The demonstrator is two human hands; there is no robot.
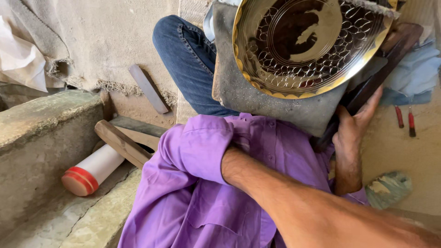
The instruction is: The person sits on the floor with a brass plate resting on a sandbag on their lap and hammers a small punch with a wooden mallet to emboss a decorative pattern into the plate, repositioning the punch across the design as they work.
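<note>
A round, engraved brass plate (308, 46) with a scalloped gold rim rests at the frame's one o'clock, propped on a grey felt-like pad (271, 103) across a knee in blue jeans (190, 59). At the plate's five o'clock, one hand (353, 126) wraps its fingers around a dark wooden block (383, 69) under the pad; which hand it is cannot be told, and the other is out of sight behind a purple shirt sleeve (202, 151). At eight o'clock, a white cylinder with a red end (92, 171) lies beside a wooden stick (121, 143). Two red-handled tools (405, 120) lie at three o'clock.
</note>
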